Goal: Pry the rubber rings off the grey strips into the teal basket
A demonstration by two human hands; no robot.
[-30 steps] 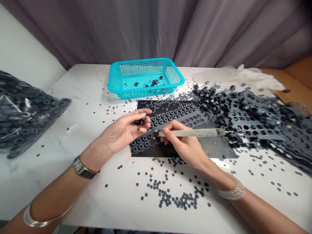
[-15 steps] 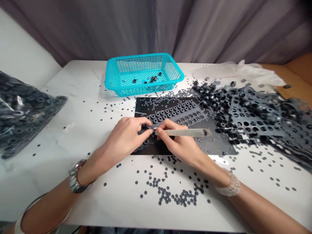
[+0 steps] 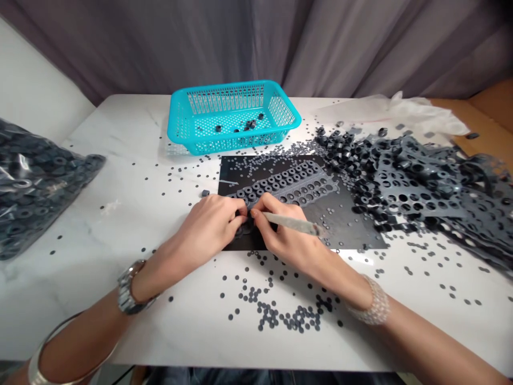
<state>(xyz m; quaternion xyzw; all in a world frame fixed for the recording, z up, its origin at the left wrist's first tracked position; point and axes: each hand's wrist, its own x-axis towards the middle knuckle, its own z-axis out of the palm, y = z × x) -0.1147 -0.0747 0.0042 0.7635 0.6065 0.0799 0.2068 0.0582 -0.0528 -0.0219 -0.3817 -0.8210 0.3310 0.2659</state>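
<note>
My left hand [image 3: 212, 222] is curled at the near-left end of a grey moulded rubber sheet [image 3: 276, 184]. Its thumb and forefinger are closed around something dark, mostly hidden. Close against it, my right hand [image 3: 286, 230] grips a pale, flat, stick-like tool [image 3: 292, 222] like a pen; the tip is hidden by the fingers. Two rows of thick black rings stand in the sheet's far side, and open holes show along its near side. Under the sheet lies a black mat [image 3: 340, 230]. One loose black ring [image 3: 206, 193] sits on the table beyond my left hand.
A turquoise basket [image 3: 236, 146] with a few black rings stands at the back. To the right lies a heap of punched rubber sheets [image 3: 412, 187] and scraps. A clear bag of rings [image 3: 36, 192] is at left. Small black discs [image 3: 292, 318] litter the white table [image 3: 180, 342].
My left hand, which held dark rings above the sheet, has turned palm down and come against the right fingers. The tool has tilted down at its outer end. A loose ring now shows behind my left hand.
</note>
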